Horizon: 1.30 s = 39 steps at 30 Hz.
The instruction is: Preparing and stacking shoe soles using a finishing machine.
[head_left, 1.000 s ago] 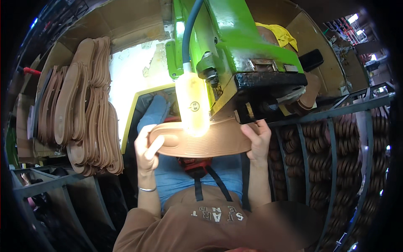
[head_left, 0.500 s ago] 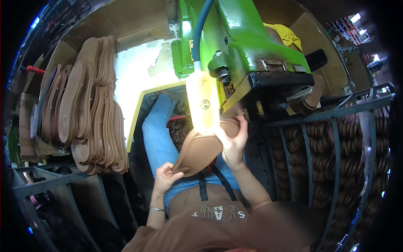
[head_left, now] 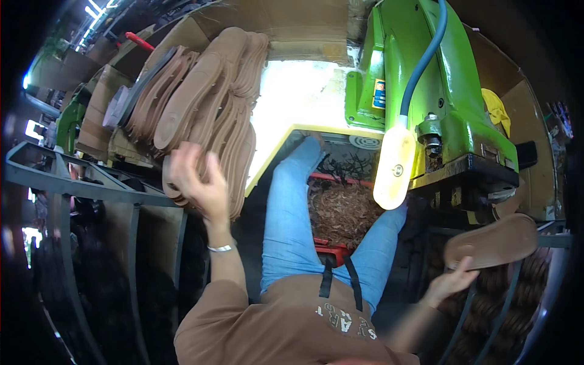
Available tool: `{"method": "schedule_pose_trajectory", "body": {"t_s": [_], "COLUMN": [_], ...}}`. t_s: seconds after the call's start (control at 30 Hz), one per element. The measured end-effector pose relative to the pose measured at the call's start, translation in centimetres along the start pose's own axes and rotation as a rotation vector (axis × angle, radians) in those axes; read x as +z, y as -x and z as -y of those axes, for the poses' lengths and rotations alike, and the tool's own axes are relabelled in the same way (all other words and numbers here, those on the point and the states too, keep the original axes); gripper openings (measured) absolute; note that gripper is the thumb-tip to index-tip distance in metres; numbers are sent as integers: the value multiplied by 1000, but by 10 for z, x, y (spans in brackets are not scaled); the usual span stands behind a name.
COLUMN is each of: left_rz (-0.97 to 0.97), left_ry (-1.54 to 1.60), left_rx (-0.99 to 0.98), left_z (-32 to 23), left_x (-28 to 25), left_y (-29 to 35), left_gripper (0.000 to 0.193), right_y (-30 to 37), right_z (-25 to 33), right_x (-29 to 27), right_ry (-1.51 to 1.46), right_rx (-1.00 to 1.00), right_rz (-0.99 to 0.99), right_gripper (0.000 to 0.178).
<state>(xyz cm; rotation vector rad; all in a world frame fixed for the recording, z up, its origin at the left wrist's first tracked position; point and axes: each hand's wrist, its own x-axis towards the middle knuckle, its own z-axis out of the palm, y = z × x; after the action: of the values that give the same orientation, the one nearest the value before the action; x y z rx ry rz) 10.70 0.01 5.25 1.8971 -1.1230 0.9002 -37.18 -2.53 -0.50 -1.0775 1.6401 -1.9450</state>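
On the left, brown shoe soles [head_left: 201, 91] stand in overlapping stacks on the table. My left hand [head_left: 201, 179] is over the lower end of these stacks, thumb and fingers apart and slightly blurred; I see nothing held in it. Out to the right, my right hand [head_left: 453, 283] grips a single brown sole [head_left: 493, 241] by its near end, thumb on its upper face. That sole is tilted above a metal rack [head_left: 511, 292]. A green machine [head_left: 450, 91] stands at the back right, a lit yellow-white lamp [head_left: 394, 173] hanging beside its head.
Between my knees is a red container [head_left: 331, 250] full of brown scraps [head_left: 340, 213]. A dark metal rack [head_left: 91, 191] runs along the left. Cardboard [head_left: 292, 33] walls the table's back. A yellow cloth [head_left: 497, 109] and a dark flat object [head_left: 527, 154] lie right of the machine.
Both hands held the sole under the lamp before. My left hand has let go and moved to the stacks; my right has carried the sole right. The view has shifted.
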Motion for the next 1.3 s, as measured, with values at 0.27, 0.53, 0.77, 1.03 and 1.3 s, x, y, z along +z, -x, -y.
{"method": "schedule_pose_trajectory", "body": {"t_s": [0.27, 0.53, 0.77, 1.03, 1.3], "left_rz": [414, 426, 36, 788, 1031], "left_ry": [-147, -163, -41, 640, 1625], "left_rx": [-258, -275, 194, 391, -140], "left_z": [144, 153, 106, -64, -135], "left_x": [13, 48, -39, -75, 7], "left_y": [-59, -56, -66, -15, 95], "left_gripper": [57, 47, 24, 26, 51], "right_y": [-103, -200, -144, 51, 106], "right_z": [-20, -21, 3, -31, -37], "right_x": [-10, -27, 17, 47, -22], "right_ry": [-50, 208, 955, -436, -418], "right_rx": [-10, -76, -513, 868, 1090], "right_rz": [-79, -83, -188, 922, 948], "right_gripper": [26, 45, 48, 60, 41]}}
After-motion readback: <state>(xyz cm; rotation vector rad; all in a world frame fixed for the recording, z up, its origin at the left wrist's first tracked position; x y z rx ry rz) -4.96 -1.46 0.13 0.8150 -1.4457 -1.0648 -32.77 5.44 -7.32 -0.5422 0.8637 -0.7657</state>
